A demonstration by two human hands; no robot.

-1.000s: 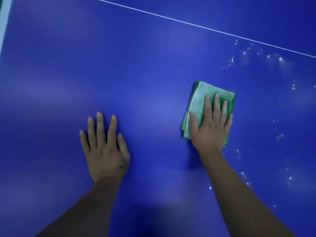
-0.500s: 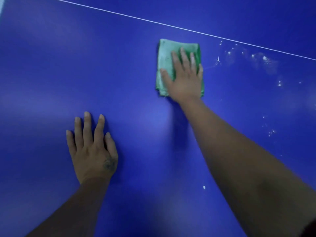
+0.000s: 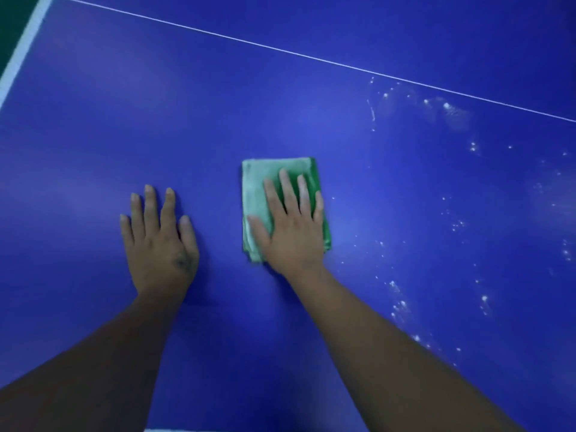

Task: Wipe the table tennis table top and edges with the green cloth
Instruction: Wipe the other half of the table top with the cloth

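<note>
The blue table tennis table top (image 3: pixel 93 126) fills the view. A folded green cloth (image 3: pixel 258 188) lies flat on it near the middle. My right hand (image 3: pixel 293 226) presses down on the cloth with straight, spread fingers and covers its lower right part. To its left, my left hand (image 3: pixel 159 241) rests flat on the bare table, fingers straight, a short gap away from the cloth.
White specks and smears (image 3: pixel 448 110) dot the table to the right of the cloth, from near the thin white centre line (image 3: pixel 280 51) down to the lower right. The table's white edge stripe (image 3: pixel 21 54) runs along the upper left, with dark green floor (image 3: pixel 12 14) beyond.
My right hand has slid the cloth back toward me from near the white line. My left hand stays planted on the table.
</note>
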